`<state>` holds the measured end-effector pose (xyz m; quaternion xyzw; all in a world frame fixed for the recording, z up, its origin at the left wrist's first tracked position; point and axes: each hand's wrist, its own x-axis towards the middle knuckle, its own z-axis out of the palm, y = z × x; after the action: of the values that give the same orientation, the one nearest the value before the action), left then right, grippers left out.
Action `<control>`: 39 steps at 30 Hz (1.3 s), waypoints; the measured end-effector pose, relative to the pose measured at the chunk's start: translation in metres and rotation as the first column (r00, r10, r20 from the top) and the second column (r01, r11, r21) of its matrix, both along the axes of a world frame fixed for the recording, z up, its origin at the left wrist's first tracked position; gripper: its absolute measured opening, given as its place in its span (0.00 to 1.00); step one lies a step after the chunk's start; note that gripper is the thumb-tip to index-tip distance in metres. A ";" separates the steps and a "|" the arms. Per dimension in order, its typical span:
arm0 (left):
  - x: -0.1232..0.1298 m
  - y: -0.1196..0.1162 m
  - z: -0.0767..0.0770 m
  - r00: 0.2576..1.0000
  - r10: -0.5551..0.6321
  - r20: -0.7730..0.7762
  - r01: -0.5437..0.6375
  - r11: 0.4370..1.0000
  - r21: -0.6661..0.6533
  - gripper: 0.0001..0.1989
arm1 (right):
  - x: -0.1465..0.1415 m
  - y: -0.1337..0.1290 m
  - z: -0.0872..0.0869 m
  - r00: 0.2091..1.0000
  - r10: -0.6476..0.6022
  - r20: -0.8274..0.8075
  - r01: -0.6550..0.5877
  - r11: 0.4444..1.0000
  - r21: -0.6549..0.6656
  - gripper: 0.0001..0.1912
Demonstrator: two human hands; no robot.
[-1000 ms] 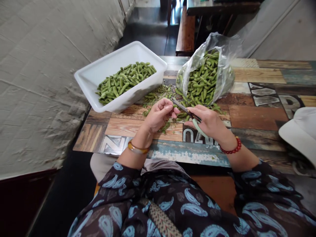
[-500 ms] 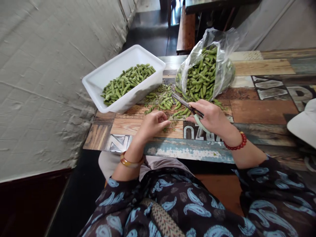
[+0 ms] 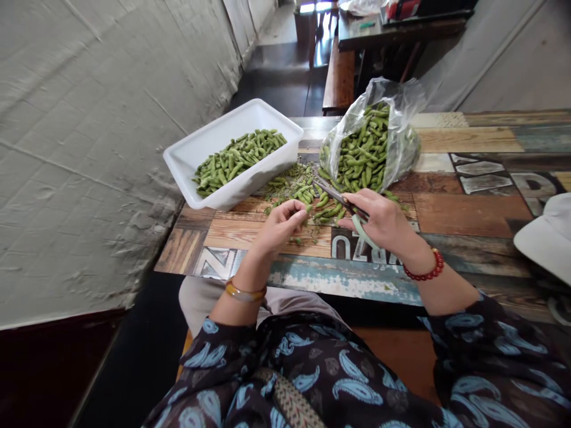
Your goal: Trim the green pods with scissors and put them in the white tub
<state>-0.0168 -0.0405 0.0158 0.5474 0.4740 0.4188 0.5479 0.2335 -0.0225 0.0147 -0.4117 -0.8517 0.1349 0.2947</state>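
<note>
My left hand (image 3: 282, 224) is closed in a pinch, with the green tip of an edamame pod (image 3: 308, 208) showing at the fingertips. My right hand (image 3: 379, 219) grips a pair of scissors (image 3: 332, 191) with pale green handles; the blades point left, over the loose pods. Loose edamame pods (image 3: 328, 212) and small trimmings (image 3: 300, 172) lie on the table between the two hands and the containers. A white plastic tub (image 3: 263, 172) at the left holds many pods. Behind my right hand, a clear plastic bag (image 3: 398, 148) lies open, full of pods.
The patchwork wood-pattern table (image 3: 473, 205) runs off to the right, where a white cap (image 3: 546, 232) rests near its edge. A rough pale wall (image 3: 89, 148) stands close on the left. Beyond are a wooden bench (image 3: 339, 80) and another table (image 3: 401, 32).
My left hand now shows a pod at its fingertips, where none was visible before. The view has tilted up slightly, so the tub and bag appear lower. The scissors stay in my right hand.
</note>
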 end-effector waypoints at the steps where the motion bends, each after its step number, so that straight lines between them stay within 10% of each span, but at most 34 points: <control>1: 0.002 0.000 0.001 0.994 0.006 0.106 0.001 0.998 -0.062 0.14 | 0.000 0.000 0.000 1.000 0.005 0.000 -0.005 1.000 -0.005 0.23; 7: 0.018 0.012 0.007 0.938 0.011 0.347 0.040 0.989 -0.141 0.16 | 0.000 0.002 0.000 0.999 0.036 -0.022 -0.037 0.999 -0.037 0.25; 19: 0.020 0.045 0.002 0.948 -0.209 0.239 0.229 0.972 -0.059 0.19 | 0.000 0.003 0.002 0.999 -0.004 0.041 0.007 0.997 -0.075 0.26; 39: 0.019 0.037 -0.006 0.966 -0.191 0.177 0.181 0.981 0.073 0.14 | -0.002 0.004 -0.003 0.997 0.024 0.068 -0.020 0.997 -0.072 0.24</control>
<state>0.0026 -0.0037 0.0097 0.5641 0.3562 0.4272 0.6103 0.2311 -0.0187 0.0115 -0.4169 -0.8606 0.1539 0.2488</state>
